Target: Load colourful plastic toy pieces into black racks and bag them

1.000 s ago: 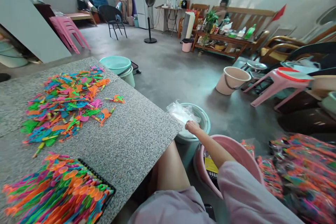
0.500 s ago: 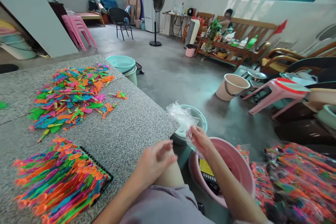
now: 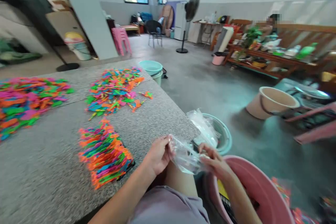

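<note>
A clear plastic bag [image 3: 185,157] stretches between my two hands, above my lap. My left hand [image 3: 159,155] pinches one end of it, near the table edge. At the other end, my right hand [image 3: 214,162] grips the bag with bent fingers. To the left on the speckled stone table [image 3: 63,157], a bundle of colourful plastic sticks [image 3: 106,154] lies side by side in a dark tray, partly hidden beneath them. More clear bags [image 3: 203,126] rest in a pale green basket [image 3: 227,136] just beyond my right hand.
Two loose heaps of colourful plastic pieces, one nearer [image 3: 28,101] and one farther [image 3: 115,87], lie on the table. A pink tub [image 3: 259,171] stands at my right, with filled bags [image 3: 301,215] on the floor beside it. A beige bucket [image 3: 273,103] is farther off. A person sits on the back bench.
My view has turned left, showing another heap. My right hand has brought the clear bag from beside the basket to above my lap, and my left hand has closed on its other end.
</note>
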`<state>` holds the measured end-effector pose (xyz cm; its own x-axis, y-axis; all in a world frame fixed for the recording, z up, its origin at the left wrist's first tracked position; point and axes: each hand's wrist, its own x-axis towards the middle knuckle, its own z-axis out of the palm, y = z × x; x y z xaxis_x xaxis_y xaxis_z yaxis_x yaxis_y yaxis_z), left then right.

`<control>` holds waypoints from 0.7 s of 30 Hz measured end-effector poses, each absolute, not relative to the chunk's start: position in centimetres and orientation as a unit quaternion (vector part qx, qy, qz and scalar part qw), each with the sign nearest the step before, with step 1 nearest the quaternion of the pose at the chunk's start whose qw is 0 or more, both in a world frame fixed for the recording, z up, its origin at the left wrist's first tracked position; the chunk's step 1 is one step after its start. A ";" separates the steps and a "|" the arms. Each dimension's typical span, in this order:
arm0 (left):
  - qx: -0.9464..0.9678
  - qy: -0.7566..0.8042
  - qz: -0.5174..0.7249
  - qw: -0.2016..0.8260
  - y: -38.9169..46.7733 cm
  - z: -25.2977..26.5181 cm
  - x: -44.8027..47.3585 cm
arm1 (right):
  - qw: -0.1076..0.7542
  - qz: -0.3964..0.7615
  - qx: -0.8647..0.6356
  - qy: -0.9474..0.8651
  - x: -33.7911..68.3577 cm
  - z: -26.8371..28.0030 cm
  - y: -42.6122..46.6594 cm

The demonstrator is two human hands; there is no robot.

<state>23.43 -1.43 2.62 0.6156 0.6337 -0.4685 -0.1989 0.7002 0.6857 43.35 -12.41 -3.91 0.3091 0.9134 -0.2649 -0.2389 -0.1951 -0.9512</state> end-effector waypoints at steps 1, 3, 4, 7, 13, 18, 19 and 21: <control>0.321 0.358 0.245 0.842 -1.2 3.6 22.0 | 0.550 0.439 -0.620 -0.347 43.5 -3.5 -11.0; 0.443 0.359 0.272 0.775 0.0 5.6 18.5 | 0.565 0.210 -0.676 -0.424 43.0 -2.2 -6.9; 0.539 0.375 0.303 0.690 1.1 6.6 16.4 | 0.588 0.081 -0.667 -0.451 42.1 -1.4 -4.2; 0.752 0.447 0.381 0.300 6.3 9.0 8.9 | 0.636 -0.158 -0.501 -0.565 36.5 1.0 5.2; 0.705 0.567 0.392 0.165 14.3 6.9 -2.8 | 0.364 0.165 -0.432 -0.809 21.1 0.6 18.2; 0.661 0.605 0.408 0.175 10.3 -0.3 -4.3 | 0.354 0.254 -0.432 -0.790 18.8 -3.7 16.6; 0.649 0.609 0.421 0.176 8.8 -1.6 -4.0 | 0.368 0.257 -0.426 -0.786 19.4 -4.4 15.5; 0.623 0.615 0.450 0.180 5.9 -3.7 -3.3 | 0.387 0.248 -0.414 -0.786 20.7 -5.7 13.5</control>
